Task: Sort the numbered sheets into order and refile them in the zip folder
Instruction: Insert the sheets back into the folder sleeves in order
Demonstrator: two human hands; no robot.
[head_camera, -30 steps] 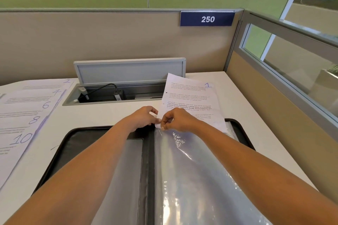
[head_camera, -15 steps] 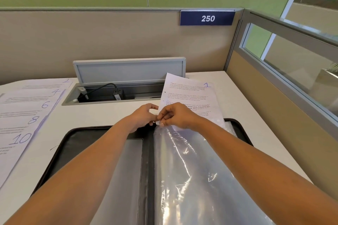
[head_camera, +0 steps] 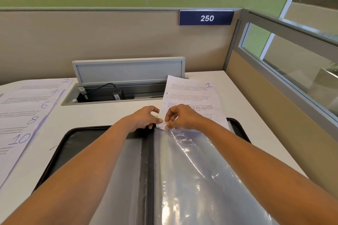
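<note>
With left hand (head_camera: 143, 120) and right hand (head_camera: 182, 117) both pinching where sheet 1 (head_camera: 192, 95) meets the sleeve (head_camera: 193, 170) mid-frame, the person should part the film, then slide squarely.

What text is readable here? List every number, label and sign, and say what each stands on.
"250": blue rectangular sign on the beige partition.
"1": handwritten in blue on the white printed sheet at centre.
"2", "4", "6", "8", "10": handwritten on the white sheets fanned at left.
Printed paragraphs on all sheets: too small to read.
</note>
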